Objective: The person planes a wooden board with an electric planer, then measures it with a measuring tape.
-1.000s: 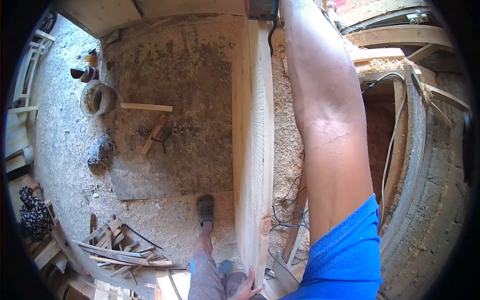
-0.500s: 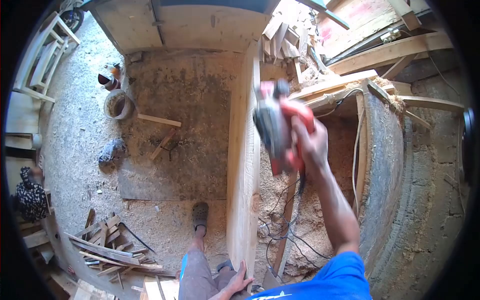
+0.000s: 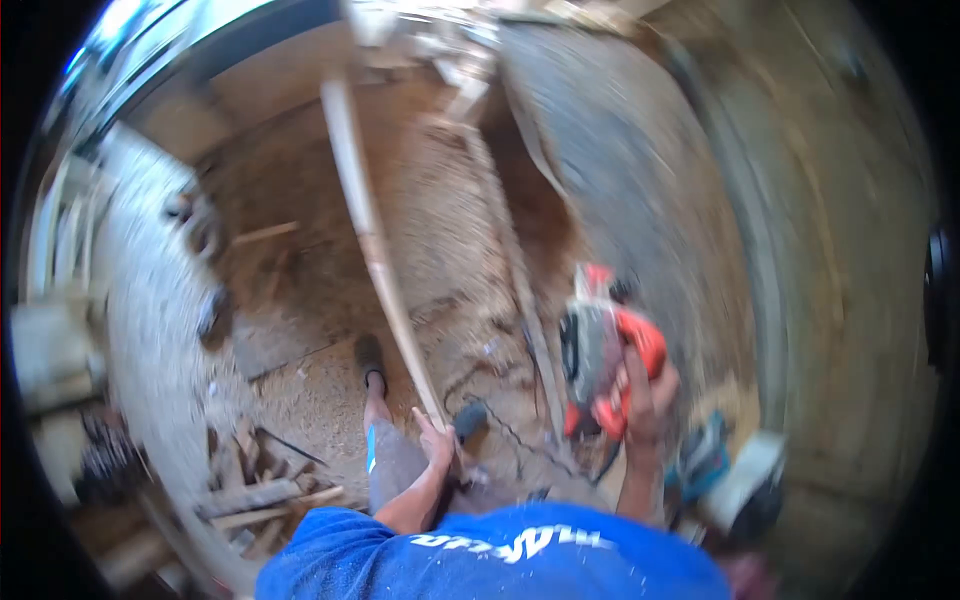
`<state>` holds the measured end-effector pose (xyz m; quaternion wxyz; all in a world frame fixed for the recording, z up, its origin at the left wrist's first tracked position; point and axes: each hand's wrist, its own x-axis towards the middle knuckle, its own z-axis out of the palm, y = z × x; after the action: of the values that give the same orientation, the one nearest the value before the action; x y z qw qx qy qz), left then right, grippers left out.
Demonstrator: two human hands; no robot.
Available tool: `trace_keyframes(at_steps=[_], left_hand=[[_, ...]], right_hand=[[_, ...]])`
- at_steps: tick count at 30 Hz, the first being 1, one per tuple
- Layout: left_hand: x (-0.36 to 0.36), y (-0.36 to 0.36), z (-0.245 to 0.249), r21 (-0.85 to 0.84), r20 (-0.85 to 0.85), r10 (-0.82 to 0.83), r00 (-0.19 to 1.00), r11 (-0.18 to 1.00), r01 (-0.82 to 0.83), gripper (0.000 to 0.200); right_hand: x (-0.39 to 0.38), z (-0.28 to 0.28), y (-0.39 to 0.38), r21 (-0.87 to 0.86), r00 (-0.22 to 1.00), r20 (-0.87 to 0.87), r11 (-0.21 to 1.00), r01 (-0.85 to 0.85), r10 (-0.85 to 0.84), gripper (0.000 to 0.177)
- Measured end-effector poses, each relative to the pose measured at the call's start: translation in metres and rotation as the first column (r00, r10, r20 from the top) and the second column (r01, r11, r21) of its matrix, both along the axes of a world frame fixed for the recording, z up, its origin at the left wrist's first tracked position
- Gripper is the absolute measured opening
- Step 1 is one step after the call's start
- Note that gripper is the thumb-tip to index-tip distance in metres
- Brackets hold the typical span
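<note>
My right hand (image 3: 645, 395) is closed round the handle of a red and grey power tool (image 3: 598, 350), held in the air on the right with its cord hanging below. My left hand (image 3: 436, 440) grips the near end of a long wooden board (image 3: 372, 245). The board now shows its narrow edge and stretches away from me toward the top of the view. Below the tool, the dark cord (image 3: 520, 440) trails across the shavings. The frame is blurred by motion.
Scrap wood (image 3: 265, 495) is piled at the lower left. A round container (image 3: 203, 232) and a short stick (image 3: 265, 233) lie farther off on the left. A large grey panel (image 3: 640, 150) stands at the upper right, and a teal tool (image 3: 703, 455) lies at the lower right.
The view has turned and shifted. The board has tilted onto a narrower face, my left hand has come up into view around its end, and the power tool is lower and nearer me.
</note>
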<state>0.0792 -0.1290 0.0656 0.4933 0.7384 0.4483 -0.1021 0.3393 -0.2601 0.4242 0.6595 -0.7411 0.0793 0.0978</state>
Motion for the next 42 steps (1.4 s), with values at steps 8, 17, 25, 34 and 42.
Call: trace_keyframes(at_steps=[8,17,25,34,42], left_hand=[[-0.051,0.001,-0.012,-0.372,-0.430,-0.092,0.898,0.925,-0.084,0.034],[-0.050,0.110,0.127,-0.290,-0.138,0.098,0.986,0.947,-0.135,0.023],[0.000,0.267,0.189,-0.163,0.248,-0.211,0.945,0.953,0.255,0.059],[0.088,0.345,0.257,0.139,0.333,-0.311,0.890,0.950,0.280,0.067],[0.087,0.355,0.268,0.045,0.423,-0.282,0.861,0.956,0.291,0.066]], right_hand=[[-0.042,-0.009,-0.136,-0.030,0.909,0.079,0.910,0.414,-0.410,0.026],[-0.093,0.008,-0.210,-0.035,0.854,0.095,0.855,0.517,-0.512,0.027],[-0.232,0.080,-0.274,-0.210,0.847,0.171,0.822,0.530,-0.503,0.028],[-0.385,0.115,-0.336,-0.330,0.452,0.084,0.403,0.854,-0.888,0.030],[-0.470,-0.020,-0.525,0.129,0.026,-0.014,0.024,0.991,-1.000,0.015]])
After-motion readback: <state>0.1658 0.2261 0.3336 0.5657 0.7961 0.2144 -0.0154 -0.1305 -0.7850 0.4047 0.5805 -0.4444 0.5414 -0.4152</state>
